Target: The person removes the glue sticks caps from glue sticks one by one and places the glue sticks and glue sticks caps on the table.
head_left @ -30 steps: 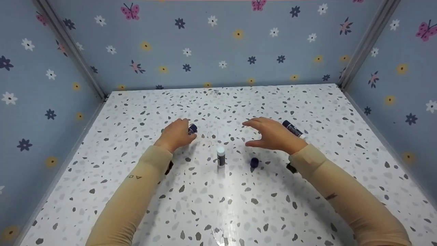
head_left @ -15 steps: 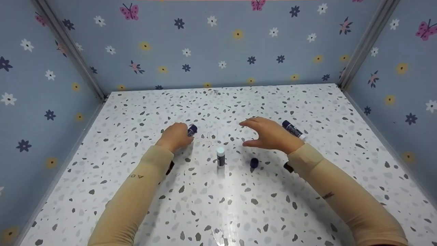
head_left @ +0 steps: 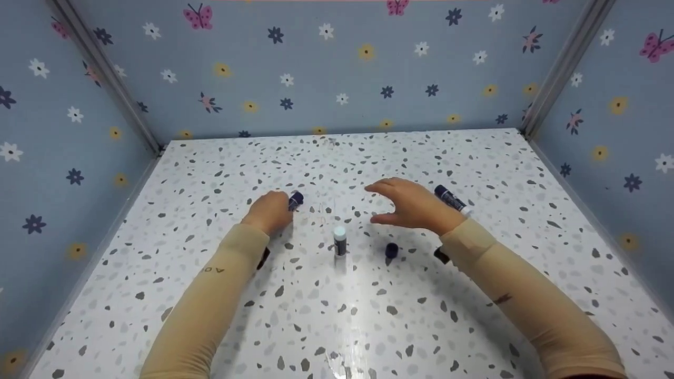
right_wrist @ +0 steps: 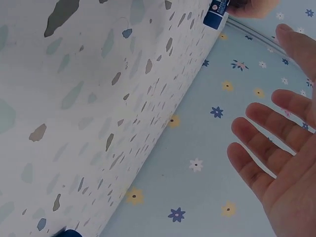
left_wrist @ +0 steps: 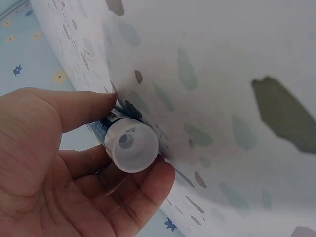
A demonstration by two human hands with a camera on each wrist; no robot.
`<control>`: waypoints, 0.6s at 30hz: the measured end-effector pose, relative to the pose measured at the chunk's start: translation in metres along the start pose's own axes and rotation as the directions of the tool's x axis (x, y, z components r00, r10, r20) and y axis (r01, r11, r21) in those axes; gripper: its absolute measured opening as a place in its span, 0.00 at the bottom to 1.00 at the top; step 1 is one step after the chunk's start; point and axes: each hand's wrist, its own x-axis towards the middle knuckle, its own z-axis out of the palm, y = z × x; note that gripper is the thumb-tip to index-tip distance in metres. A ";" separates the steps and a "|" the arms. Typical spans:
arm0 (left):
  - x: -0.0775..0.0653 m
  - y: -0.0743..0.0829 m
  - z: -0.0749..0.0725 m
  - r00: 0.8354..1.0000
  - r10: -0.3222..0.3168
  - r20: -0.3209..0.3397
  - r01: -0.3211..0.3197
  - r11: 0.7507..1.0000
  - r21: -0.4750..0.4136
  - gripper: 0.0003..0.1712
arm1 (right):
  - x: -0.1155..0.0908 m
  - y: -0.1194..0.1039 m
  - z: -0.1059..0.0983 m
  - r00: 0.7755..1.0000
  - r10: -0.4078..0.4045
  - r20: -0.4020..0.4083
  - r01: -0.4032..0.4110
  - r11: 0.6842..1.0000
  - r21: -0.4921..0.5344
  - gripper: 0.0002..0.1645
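Observation:
My left hand [head_left: 267,211] holds a glue stick [head_left: 295,200] with a navy cap, low over the table at left of centre. In the left wrist view, thumb and fingers lie around its body, and the hollow white end [left_wrist: 132,145] faces the camera. My right hand [head_left: 413,205] hovers right of centre, fingers apart and thumb spread, with nothing in it. Between the hands, nearer the front, a small tube with a white top [head_left: 340,242] and dark label stands upright. To its right is a loose navy cap [head_left: 392,250].
Another glue stick [head_left: 450,199] with a navy cap lies behind the right hand, its white end partly hidden by it. The speckled white table [head_left: 337,163] is bounded by flower-patterned panels [head_left: 310,68] at the back and both sides.
The left hand's fingers have drawn in and slightly nearer, so more of the glue stick's navy end shows. My right hand has drifted a little left. The upright tube and loose cap stay put.

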 end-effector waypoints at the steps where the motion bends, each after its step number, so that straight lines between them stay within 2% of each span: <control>1: 0.000 0.000 0.000 1.000 0.002 0.002 -0.002 1.000 0.000 0.13 | 0.001 0.000 -0.001 1.000 0.000 -0.001 0.000 1.000 0.000 0.41; 10: 0.000 0.003 -0.003 1.000 0.017 -0.002 -0.017 1.000 0.016 0.12 | 0.005 -0.004 -0.004 1.000 0.001 -0.012 -0.001 1.000 -0.011 0.40; 18: 0.002 0.017 -0.012 1.000 -0.007 0.005 0.007 1.000 0.017 0.14 | 0.009 -0.003 -0.005 0.999 -0.017 -0.044 0.016 1.000 -0.015 0.39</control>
